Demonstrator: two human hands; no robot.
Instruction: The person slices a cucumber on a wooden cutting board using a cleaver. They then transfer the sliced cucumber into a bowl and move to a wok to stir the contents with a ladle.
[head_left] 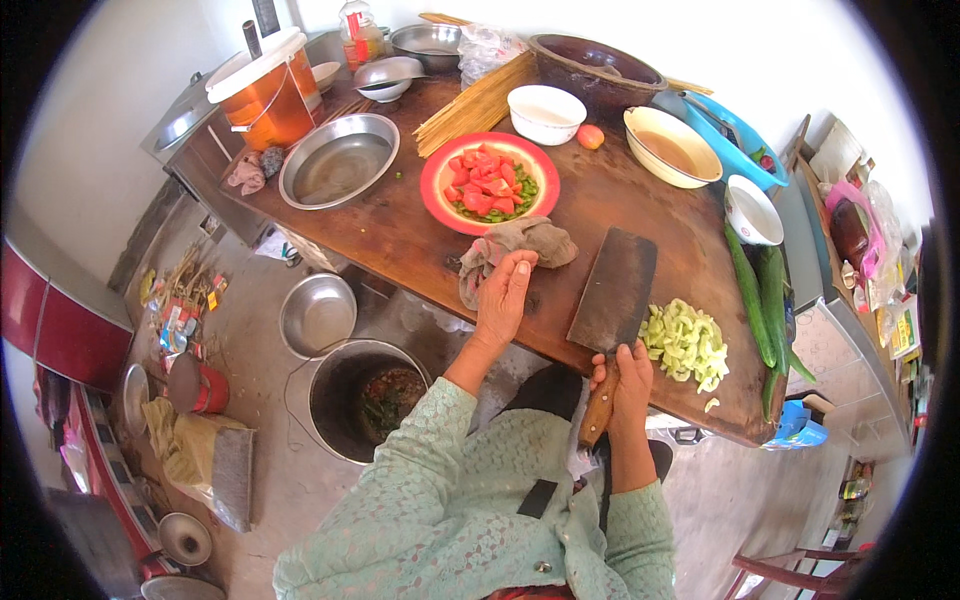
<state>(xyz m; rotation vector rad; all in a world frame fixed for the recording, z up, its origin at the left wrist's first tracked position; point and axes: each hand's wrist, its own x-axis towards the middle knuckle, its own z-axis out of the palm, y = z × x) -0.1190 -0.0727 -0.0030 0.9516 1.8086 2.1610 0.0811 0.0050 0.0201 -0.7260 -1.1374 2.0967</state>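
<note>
My right hand (625,385) is wrapped round the wooden handle of a cleaver (618,285). Its wide dark blade lies over the front part of the wooden table, pointing away from me. At the table edge my left hand (505,298) is closed on a crumpled grey-brown rag (530,240); some of its fingers are hidden. Beyond the rag sits a red-rimmed plate (432,190) with chopped tomatoes (488,180) and cut green pepper (525,190). A pile of pale green cut vegetable pieces (685,343) lies right of the blade.
Long cucumbers (770,300) lie at the table's right end beside a white bowl (752,212). Farther back are a metal basin (340,195), a white bowl (546,115), a cream basin (672,145) and one tomato (590,136). A scrap bucket (330,420) stands on the floor.
</note>
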